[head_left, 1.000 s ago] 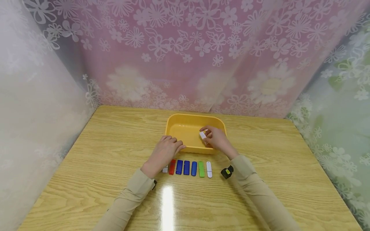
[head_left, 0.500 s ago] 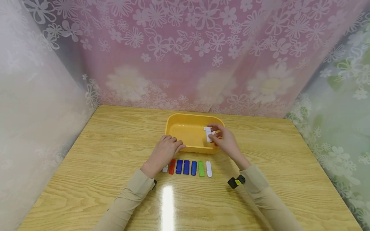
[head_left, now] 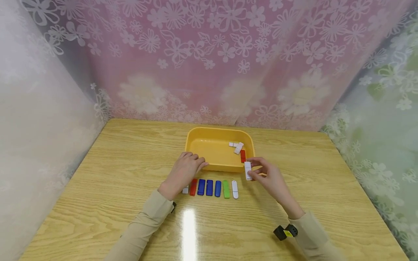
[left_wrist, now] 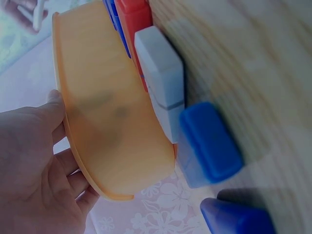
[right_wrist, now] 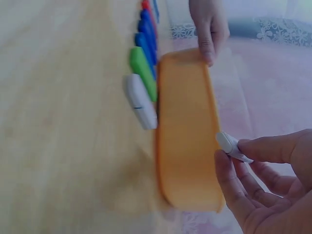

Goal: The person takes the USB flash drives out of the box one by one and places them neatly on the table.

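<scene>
My right hand pinches a white USB flash drive between thumb and fingers, just outside the front right corner of the yellow plastic bin. In the right wrist view that flash drive overlaps the bin's rim. The left hand grips the bin at its front left rim, fingers over the edge. Inside the bin, on the right, lie a red flash drive and two white ones.
In front of the bin stretches a row of flash drives: red, several blue, green and white at the right end. The left hand hides the row's left end, seen in the left wrist view as white and blue.
My right hand has lifted a white flash drive out of the bin and moved right and toward me, over the front rim. The left hand stays on the rim.
</scene>
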A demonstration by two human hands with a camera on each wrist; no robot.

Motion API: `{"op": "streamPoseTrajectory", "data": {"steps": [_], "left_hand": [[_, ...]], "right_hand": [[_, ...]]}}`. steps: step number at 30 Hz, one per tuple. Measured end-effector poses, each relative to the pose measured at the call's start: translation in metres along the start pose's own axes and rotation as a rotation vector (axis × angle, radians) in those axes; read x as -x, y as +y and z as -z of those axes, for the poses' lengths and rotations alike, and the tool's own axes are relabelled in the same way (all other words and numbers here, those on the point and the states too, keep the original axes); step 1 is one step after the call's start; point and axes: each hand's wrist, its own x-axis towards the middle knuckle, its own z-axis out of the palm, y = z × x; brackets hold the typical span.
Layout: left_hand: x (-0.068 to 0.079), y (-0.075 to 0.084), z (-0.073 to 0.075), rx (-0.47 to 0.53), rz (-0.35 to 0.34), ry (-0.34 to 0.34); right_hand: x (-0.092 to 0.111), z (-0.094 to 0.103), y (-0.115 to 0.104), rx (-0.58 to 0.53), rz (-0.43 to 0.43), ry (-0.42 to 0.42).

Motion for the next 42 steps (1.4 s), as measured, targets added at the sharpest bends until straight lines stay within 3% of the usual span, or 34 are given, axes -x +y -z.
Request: {"op": "streamPoseTrajectory", "data": {"steps": [9, 14, 25, 35, 42], "left_hand": [[0.0, -0.001, 0.0, 0.022, 0.017, -0.012], [-0.001, -0.002, -0.001, 0.029, 0.024, -0.027], [0.0, -0.002, -0.003, 0.021, 0.023, -0.011], [0.0, -0.002, -0.001, 0.009, 0.013, -0.018], [0.0, -0.001, 0.0, -0.007, -0.001, -0.012]], "right_hand": [[0.013, -0.014, 0.018, 0.177, -0.073, -0.1], [0.013, -0.021, 0.019, 0.218, -0.102, -0.157], [0.013, -0.023, 0.015, 0.301, -0.136, -0.138], [0.009, -0.017, 0.006, 0.281, 0.046, 0.031], [-0.018, -0.011, -0.009, 0.328, 0.201, 0.149]]}}
